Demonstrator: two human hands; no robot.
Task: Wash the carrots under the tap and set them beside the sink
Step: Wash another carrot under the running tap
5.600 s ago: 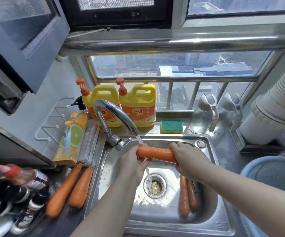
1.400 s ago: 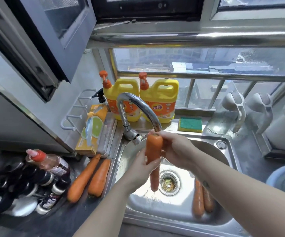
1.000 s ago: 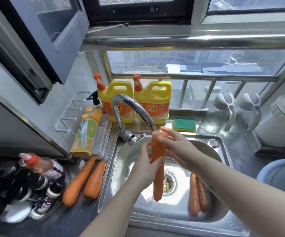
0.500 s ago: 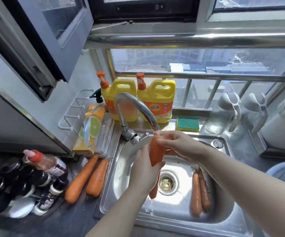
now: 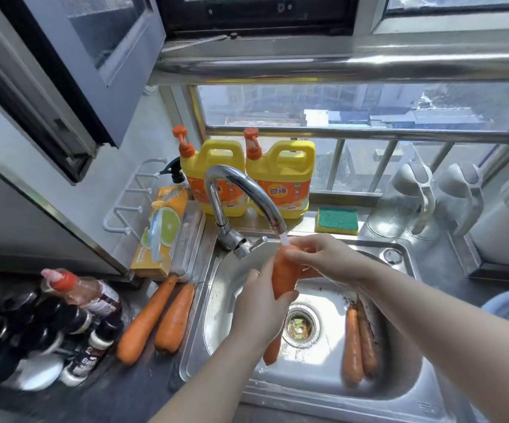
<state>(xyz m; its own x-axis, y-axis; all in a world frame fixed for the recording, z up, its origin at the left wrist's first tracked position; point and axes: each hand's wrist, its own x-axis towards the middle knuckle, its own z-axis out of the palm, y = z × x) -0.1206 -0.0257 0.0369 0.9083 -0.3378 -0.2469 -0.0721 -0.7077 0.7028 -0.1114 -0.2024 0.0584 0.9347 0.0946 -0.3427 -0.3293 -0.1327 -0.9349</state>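
A carrot is held upright under the tap, over the sink, gripped mid-length by the left hand and pinched at its top by the right hand. Two carrots lie along the sink's right wall, two others on the bench beside its left edge.

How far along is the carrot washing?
Roughly halfway, it seems. Done: two counter carrots lie left of the sink. In hand: the left hand and right hand grip a third carrot upright under the tap, with water running. Left: two sink carrots lie right of the drain, apparently unwashed.
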